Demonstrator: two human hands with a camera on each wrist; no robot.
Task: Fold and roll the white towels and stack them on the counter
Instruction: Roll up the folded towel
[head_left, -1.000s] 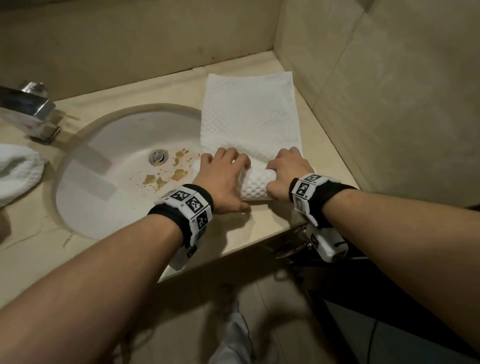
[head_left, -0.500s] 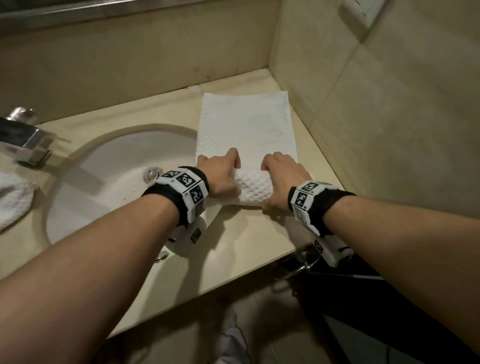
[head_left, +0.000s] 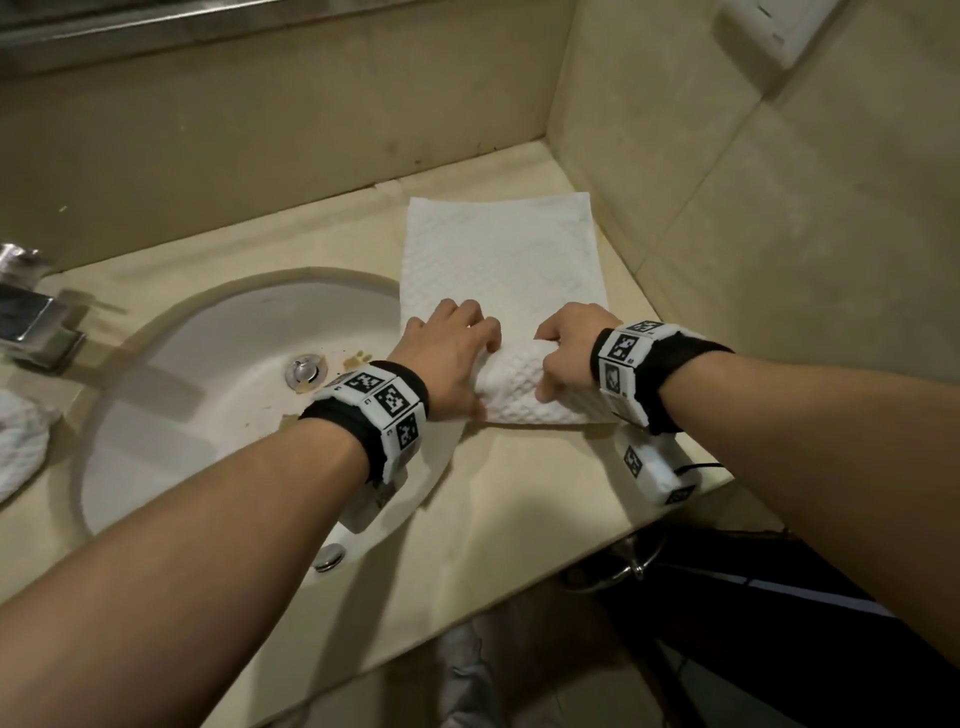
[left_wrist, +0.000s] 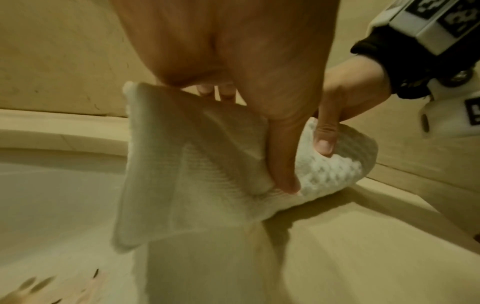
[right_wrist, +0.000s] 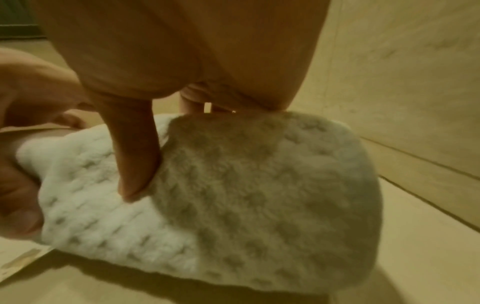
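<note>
A white waffle-weave towel (head_left: 498, 254) lies folded lengthwise on the beige counter (head_left: 519, 509), in the corner right of the sink. Its near end is rolled into a thick roll (head_left: 524, 389). My left hand (head_left: 452, 353) grips the roll's left end, thumb pressed into the cloth (left_wrist: 283, 164). At the roll's right end my right hand (head_left: 566, 348) curls over the top, its thumb dug into the roll (right_wrist: 135, 164). The flat part of the towel stretches away toward the back wall. The roll (right_wrist: 233, 201) fills the right wrist view.
An oval white sink (head_left: 218, 395) with a metal drain (head_left: 306, 371) and brown stains lies left of the towel. A chrome tap (head_left: 31, 322) stands at far left, above another white towel (head_left: 21, 447). Tiled walls close the back and right. The counter's front edge drops to the floor.
Both hands have rolled the towel farther away from me toward the back wall, and the roll has grown thicker. The flat part is shorter. My head view has tilted up.
</note>
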